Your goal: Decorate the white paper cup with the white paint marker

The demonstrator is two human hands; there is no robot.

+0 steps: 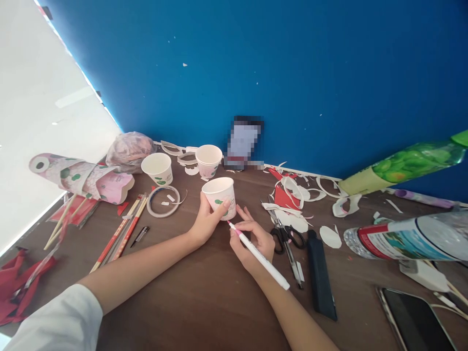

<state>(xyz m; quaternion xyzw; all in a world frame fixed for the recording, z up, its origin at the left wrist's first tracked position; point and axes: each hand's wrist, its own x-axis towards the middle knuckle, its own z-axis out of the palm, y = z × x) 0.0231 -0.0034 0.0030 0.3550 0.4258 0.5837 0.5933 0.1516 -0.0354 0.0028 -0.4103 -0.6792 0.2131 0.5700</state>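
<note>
In the middle of the head view a white paper cup (221, 193) with green leaf and pink print stands upright in my left hand (206, 220), whose thumb presses its front. My right hand (255, 243) grips a white marker (263, 261) with a pink tip end. That tip points at the bottom edge of the cup; whether it touches I cannot tell. Behind the held cup is a stack of paper cups (208, 157), and another paper cup (158, 170) stands to the left beside a roll of tape (163, 202).
Right of my hands lie black-handled scissors (288, 239), a pen (294, 265), a dark pouch (321, 275) and cut paper scraps (292, 220). A water bottle (402, 239), a green bottle (409, 163) and a phone (417, 319) lie far right. Chopsticks (119, 234) and a cup construction (84, 178) are left.
</note>
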